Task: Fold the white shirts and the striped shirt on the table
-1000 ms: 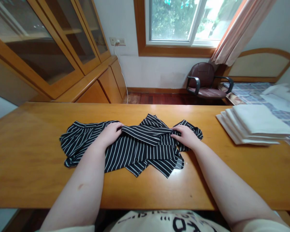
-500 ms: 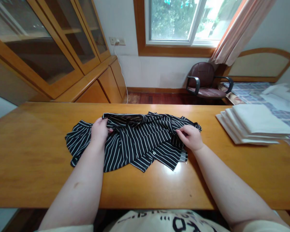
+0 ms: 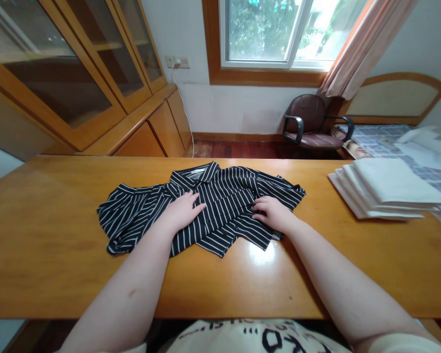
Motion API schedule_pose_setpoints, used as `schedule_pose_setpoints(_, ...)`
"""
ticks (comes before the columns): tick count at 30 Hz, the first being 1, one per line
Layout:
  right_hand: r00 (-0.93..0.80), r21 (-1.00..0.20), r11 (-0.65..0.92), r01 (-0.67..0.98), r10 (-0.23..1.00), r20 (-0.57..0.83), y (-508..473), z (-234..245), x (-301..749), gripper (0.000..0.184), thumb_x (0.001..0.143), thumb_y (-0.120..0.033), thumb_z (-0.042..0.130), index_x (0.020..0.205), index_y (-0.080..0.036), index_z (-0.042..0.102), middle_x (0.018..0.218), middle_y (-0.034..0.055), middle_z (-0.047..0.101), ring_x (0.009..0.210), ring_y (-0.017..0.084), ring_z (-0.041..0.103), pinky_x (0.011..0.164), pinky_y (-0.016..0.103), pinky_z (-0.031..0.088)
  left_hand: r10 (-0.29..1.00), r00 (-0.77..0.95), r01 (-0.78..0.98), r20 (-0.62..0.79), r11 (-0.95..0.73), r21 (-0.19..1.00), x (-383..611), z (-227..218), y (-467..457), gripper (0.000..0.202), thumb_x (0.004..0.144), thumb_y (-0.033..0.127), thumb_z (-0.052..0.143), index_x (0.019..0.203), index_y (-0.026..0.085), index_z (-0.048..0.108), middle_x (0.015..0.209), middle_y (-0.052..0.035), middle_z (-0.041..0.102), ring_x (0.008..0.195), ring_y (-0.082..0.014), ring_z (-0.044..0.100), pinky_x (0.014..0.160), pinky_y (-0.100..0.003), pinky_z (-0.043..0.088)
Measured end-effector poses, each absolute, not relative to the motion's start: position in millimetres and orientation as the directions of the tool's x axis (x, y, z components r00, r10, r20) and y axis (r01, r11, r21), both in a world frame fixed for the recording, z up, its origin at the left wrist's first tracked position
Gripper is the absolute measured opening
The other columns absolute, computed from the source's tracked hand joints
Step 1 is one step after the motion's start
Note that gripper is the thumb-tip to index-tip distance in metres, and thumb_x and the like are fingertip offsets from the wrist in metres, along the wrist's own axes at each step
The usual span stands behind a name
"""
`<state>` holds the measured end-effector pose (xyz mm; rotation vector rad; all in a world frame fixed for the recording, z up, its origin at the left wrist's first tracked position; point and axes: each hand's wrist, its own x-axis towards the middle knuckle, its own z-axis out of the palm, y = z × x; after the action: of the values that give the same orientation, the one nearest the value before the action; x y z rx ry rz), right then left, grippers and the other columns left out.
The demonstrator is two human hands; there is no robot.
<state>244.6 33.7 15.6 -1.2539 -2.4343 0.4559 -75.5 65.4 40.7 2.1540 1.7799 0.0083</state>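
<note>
A black shirt with white stripes lies crumpled across the wooden table. Its collar points to the far side, with a pale label inside. My left hand rests on the shirt just below the collar, fingers stretched out over the cloth. On the shirt's right part lies my right hand, its fingers slightly bent and apart, touching the fabric near a sleeve. Neither hand pinches the cloth. The shirt's left end is bunched, and a hem sticks out toward me.
A stack of white folded packets sits at the table's right. Beyond the far edge stand a brown armchair and a bed with a checked cover. A glass-door cabinet lines the left, and a window is at the back.
My left hand has let go of the shirt's far edge and moved right and nearer onto the cloth. The collar now lies visible. My right hand has shifted left and loosened its fingers.
</note>
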Motion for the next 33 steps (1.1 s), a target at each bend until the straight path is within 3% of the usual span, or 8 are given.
schedule_pose_setpoints(5,-0.558,-0.641,0.516,0.568,0.814,0.160,28,24,246,0.009,0.073,-0.015,0.056,0.066,-0.021,0.054,0.090,0.0022,0.066,0.089,0.019,0.060,0.081,0.033,0.046,0.940,0.255,0.953,-0.226,-0.205,0.223,-86,24,75,0.075,0.085,0.059,0.039,0.147,0.018,0.030,0.155,-0.0130,0.019,0.143,-0.0283,0.018,0.113,-0.045,0.020)
schedule_pose_setpoints(10,-0.581,-0.734,0.346,0.584,0.810,-0.081,23,35,249,0.021,0.064,-0.012,0.051,0.055,-0.020,0.034,0.054,-0.0075,0.031,0.053,0.009,0.036,0.053,0.023,0.029,0.949,0.252,0.950,-0.191,-0.205,0.235,-104,13,89,0.074,0.086,0.058,0.038,0.148,0.020,0.026,0.156,-0.0116,0.016,0.144,-0.0276,0.014,0.113,-0.048,0.017)
schedule_pose_setpoints(13,-0.663,-0.806,0.259,0.533,0.720,-0.207,20,40,250,0.021,0.071,-0.018,0.054,0.056,-0.020,0.040,0.053,-0.0075,0.033,0.051,0.009,0.034,0.051,0.023,0.028,0.953,0.253,0.950,-0.164,-0.212,0.229,-106,12,93,0.070,0.087,0.054,0.039,0.147,0.019,0.030,0.156,-0.0122,0.020,0.143,-0.0283,0.016,0.113,-0.047,0.018)
schedule_pose_setpoints(16,-0.617,-0.837,0.240,0.491,0.774,-0.140,18,42,250,0.018,0.082,-0.034,0.056,0.072,-0.019,0.057,0.062,-0.0039,0.052,0.058,0.012,0.047,0.055,0.024,0.037,0.974,0.224,0.957,-0.037,-0.213,0.197,-100,24,89,0.061,0.087,0.049,0.042,0.138,0.017,0.046,0.151,-0.0126,0.034,0.140,-0.0301,0.027,0.112,-0.044,0.024)
schedule_pose_setpoints(19,-0.399,-0.710,0.338,0.617,0.913,0.088,18,41,249,0.022,0.087,-0.040,0.052,0.083,-0.020,0.063,0.075,0.0016,0.063,0.069,0.016,0.057,0.066,0.029,0.045,0.995,0.060,0.985,0.074,-0.071,0.156,-89,45,74,0.049,0.089,0.050,0.034,0.111,0.020,0.065,0.123,-0.0133,0.061,0.116,-0.0316,0.055,0.099,-0.044,0.041)
schedule_pose_setpoints(23,-0.287,-0.530,0.352,0.771,0.936,0.205,23,32,244,0.041,0.082,-0.041,0.060,0.119,-0.023,0.057,0.108,0.0073,0.065,0.090,0.022,0.061,0.082,0.037,0.049,0.982,-0.101,0.985,-0.161,0.122,0.124,-77,58,56,0.059,0.086,0.061,0.029,0.096,0.019,0.069,0.095,-0.0161,0.070,0.089,-0.0341,0.065,0.077,-0.045,0.050)
schedule_pose_setpoints(25,-0.249,-0.461,0.321,0.827,0.945,0.212,26,26,243,0.056,0.080,-0.045,0.063,0.129,-0.021,0.051,0.123,0.0107,0.060,0.107,0.027,0.058,0.094,0.042,0.046,0.972,-0.055,0.990,-0.230,0.082,0.111,-74,51,54,0.064,0.084,0.065,0.031,0.104,0.017,0.067,0.106,-0.0181,0.068,0.098,-0.0357,0.063,0.081,-0.046,0.049)
schedule_pose_setpoints(33,0.037,-0.207,-0.014,0.978,0.994,0.107,31,9,246,0.077,0.078,-0.062,0.056,0.136,-0.013,0.045,0.143,0.0203,0.041,0.130,0.042,0.035,0.104,0.064,0.023,0.973,0.213,0.970,-0.092,-0.198,0.143,-68,10,79,0.064,0.091,0.053,0.033,0.143,0.016,0.037,0.151,-0.0158,0.031,0.140,-0.0316,0.025,0.110,-0.048,0.025)
